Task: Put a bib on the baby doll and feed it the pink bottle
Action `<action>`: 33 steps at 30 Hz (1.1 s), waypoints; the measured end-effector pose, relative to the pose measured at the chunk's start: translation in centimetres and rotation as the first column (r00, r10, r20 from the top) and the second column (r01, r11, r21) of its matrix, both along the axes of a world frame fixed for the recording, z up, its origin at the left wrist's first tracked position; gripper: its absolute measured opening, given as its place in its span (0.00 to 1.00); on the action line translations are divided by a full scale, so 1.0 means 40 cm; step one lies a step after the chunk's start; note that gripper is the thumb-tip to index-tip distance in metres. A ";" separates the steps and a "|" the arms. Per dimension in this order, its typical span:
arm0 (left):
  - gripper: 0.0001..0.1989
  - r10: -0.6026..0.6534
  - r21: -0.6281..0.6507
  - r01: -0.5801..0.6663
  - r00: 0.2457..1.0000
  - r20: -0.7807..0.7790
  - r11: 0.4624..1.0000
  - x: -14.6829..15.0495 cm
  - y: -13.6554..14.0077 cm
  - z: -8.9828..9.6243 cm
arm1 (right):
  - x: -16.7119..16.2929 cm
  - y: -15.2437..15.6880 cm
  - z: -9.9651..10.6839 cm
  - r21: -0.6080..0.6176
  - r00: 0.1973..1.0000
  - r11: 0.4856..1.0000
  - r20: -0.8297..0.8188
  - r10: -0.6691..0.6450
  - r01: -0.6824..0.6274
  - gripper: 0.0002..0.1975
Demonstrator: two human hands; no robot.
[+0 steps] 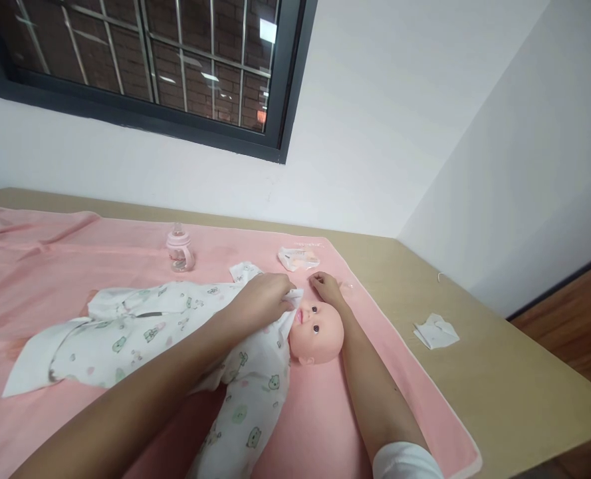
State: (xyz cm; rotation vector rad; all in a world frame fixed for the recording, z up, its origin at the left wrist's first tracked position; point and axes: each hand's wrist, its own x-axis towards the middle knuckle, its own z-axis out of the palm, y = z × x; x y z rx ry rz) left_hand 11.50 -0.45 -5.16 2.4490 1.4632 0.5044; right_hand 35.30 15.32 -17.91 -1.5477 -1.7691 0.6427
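With our left hand (265, 297) pinching the garment (175, 326) collar at the doll (318, 327)'s chin and our right hand (326, 287) open beside its head, we should tug gently.

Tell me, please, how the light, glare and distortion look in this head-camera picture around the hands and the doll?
Head view: soft, even light, faint shadows under the left hand and right hand by the doll; ceiling lights glare in the window; wide-angle lens bends the table edges; focus is sharp throughout.

A tan table (499, 372) carries a pink blanket (50, 266) and folded white tissue (435, 331).
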 end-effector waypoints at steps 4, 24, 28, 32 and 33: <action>0.10 -0.027 0.018 0.027 0.999 0.027 0.999 0.003 -0.003 0.002 | -0.001 -0.003 0.002 0.001 1.000 1.000 -0.004 0.002 -0.002 0.06; 0.08 -0.011 0.030 0.007 0.993 0.120 1.000 0.009 0.004 -0.008 | 0.002 0.003 -0.006 0.024 1.000 1.000 -0.011 0.016 -0.016 0.08; 0.09 -0.045 -0.063 0.063 0.966 0.253 0.996 -0.007 0.003 -0.008 | 0.002 0.005 -0.008 0.025 1.000 1.000 -0.016 0.017 -0.017 0.08; 0.16 -0.035 -0.075 0.053 0.975 0.217 0.996 -0.011 -0.006 -0.005 | 0.002 -0.001 -0.005 0.021 1.000 1.000 -0.012 0.016 -0.016 0.08; 0.16 -0.040 -0.086 0.058 0.979 0.201 0.995 -0.009 -0.009 -0.005 | 0.001 -0.003 -0.003 0.021 1.000 1.000 -0.011 0.016 -0.016 0.08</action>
